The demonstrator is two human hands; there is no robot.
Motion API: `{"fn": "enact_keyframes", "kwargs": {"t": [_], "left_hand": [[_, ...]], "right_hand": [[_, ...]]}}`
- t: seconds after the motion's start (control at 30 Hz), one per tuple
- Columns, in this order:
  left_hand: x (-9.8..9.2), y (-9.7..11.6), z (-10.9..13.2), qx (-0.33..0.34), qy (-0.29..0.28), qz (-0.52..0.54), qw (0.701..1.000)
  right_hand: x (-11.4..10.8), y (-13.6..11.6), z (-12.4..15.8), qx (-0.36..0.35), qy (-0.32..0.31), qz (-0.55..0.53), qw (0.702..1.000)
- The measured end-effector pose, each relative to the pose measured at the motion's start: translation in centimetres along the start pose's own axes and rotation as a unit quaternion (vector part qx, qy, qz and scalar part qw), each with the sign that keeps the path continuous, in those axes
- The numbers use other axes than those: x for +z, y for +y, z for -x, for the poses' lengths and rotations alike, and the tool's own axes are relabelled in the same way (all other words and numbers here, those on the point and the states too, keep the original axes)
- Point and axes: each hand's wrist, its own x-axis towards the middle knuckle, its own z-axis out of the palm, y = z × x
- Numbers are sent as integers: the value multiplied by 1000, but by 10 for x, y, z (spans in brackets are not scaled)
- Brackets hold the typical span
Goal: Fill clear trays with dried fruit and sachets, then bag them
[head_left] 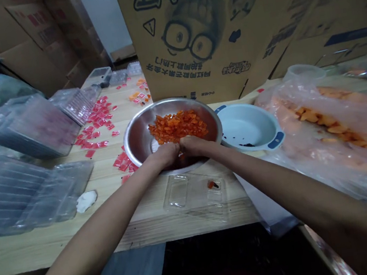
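Observation:
A steel bowl (135, 137) sits in the middle of the wooden table, holding a heap of small orange pieces (177, 125). My left hand (165, 153) and my right hand (194, 145) meet side by side at the bowl's near rim, fingers curled down into the bowl just below the heap. What the fingers hold is hidden. A clear plastic blister tray (195, 195) lies flat in front of the bowl, with one small orange piece (212, 184) in a pocket.
A white basin with blue handles (250, 126) stands right of the bowl. A clear bag of orange pieces (332, 130) fills the right side. Stacks of clear trays (23, 192) lie at left, red pieces (97, 122) are scattered behind, and a large cardboard box (222, 27) stands behind.

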Motion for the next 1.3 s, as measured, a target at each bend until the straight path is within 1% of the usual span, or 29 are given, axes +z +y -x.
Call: {"fn": "enact_keyframes", "kwargs": {"t": [0.1, 0.17, 0.23, 0.33, 0.4, 0.43, 0.5, 0.53, 0.57, 0.6, 0.67, 0.7, 0.73, 0.8, 0.83, 0.87, 0.9, 0.93, 1.0, 1.1, 1.17, 1.23, 1.27, 1.3], "left_hand": [[-2, -8, 14, -18, 37, 0, 999], [-7, -17, 25, -31, 79, 6, 996], [-12, -26, 33, -47, 131, 27, 990], [-21, -32, 44, -60, 212, 86, 972], [-27, -23, 57, -46, 266, 133, 954], [-28, -14, 67, -30, 290, 164, 942], [-24, 13, 91, 13, 325, 245, 913], [-19, 29, 105, 38, 324, 287, 901], [-10, 44, 117, 60, 308, 316, 895], [2, 58, 126, 82, 275, 332, 898], [34, 81, 135, 117, 215, 329, 912], [52, 89, 134, 131, 199, 312, 920], [70, 95, 130, 139, 196, 288, 927], [100, 101, 119, 151, 215, 228, 938], [111, 101, 113, 156, 223, 202, 941], [117, 101, 110, 163, 230, 182, 942], [119, 100, 108, 168, 238, 170, 941], [117, 98, 110, 170, 251, 164, 939], [104, 93, 120, 156, 283, 171, 931], [70, 86, 143, 118, 327, 186, 919], [43, 78, 152, 103, 356, 179, 911], [17, 65, 147, 74, 390, 166, 903], [5, 56, 138, 55, 397, 158, 902], [-6, 47, 125, 36, 390, 144, 909]], "right_hand": [[14, -1, -10, -1, -24, 2, 1000], [15, -2, -9, 2, -28, -1, 1000], [10, -1, -9, 4, -17, -8, 1000], [-7, -1, -5, 6, 31, -32, 999], [-21, -1, 12, 12, 65, -53, 996], [-27, -2, 26, 11, 84, -69, 994], [-32, -2, 68, -7, 129, -128, 983], [-30, -2, 92, -27, 164, -183, 969], [-24, -3, 116, -45, 189, -242, 951], [-13, -3, 139, -42, 198, -287, 936], [16, -2, 175, -2, 185, -350, 918], [34, 0, 186, 24, 183, -370, 911], [51, 1, 193, 49, 186, -383, 903], [80, 5, 199, 89, 204, -393, 892], [90, 7, 199, 100, 215, -392, 889], [97, 7, 198, 105, 223, -387, 889], [102, 7, 197, 106, 229, -381, 889], [105, 6, 197, 105, 237, -375, 890], [106, 3, 198, 97, 257, -366, 889], [103, -2, 202, 86, 279, -364, 884], [99, -5, 205, 78, 285, -364, 883], [97, -6, 206, 66, 283, -364, 885], [97, -6, 207, 59, 280, -361, 888], [97, -6, 207, 52, 277, -357, 891]]}}
